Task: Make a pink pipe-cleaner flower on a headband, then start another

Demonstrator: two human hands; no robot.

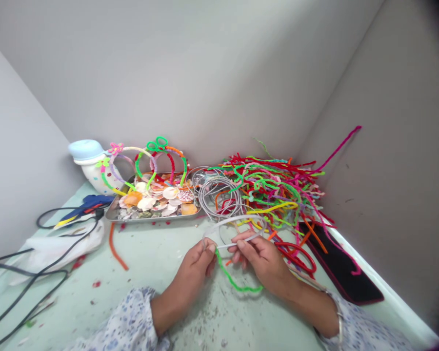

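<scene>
Grey partition walls close in a corner around a pale green bench (161,253), its surface speckled with small scraps and red flecks. No brand, label or writing can be read on any item in view.

Left hand (199,263): fingers closed, pinching one end of a plain white headband (237,220) together with the upper end of a green pipe cleaner (234,282). Right hand (259,256): fingers closed on the headband's other side, thumb and forefinger pressed to the band. The headband arches away from both hands toward the back of the bench; the green pipe cleaner hangs from the left-hand grip and curves down and right, passing under the right hand.

Surroundings: a large heap of pipe cleaners (274,187) in red, green, yellow, pink and orange lies just beyond the right hand, touching the right wall. A stack of bare headbands (219,195) sits just beyond the held one. A metal tray (113,214) of shells stands at centre left, with decorated headbands (161,156) upright behind it. A white jar with a blue lid (89,161) stands in the far left corner. A blue glue gun (89,202) and its black cable (29,273) lie at left, beside a white bag (54,248). A loose orange pipe cleaner (115,251) lies near the tray. A dark flat case (344,270) lies along the right edge.
</scene>
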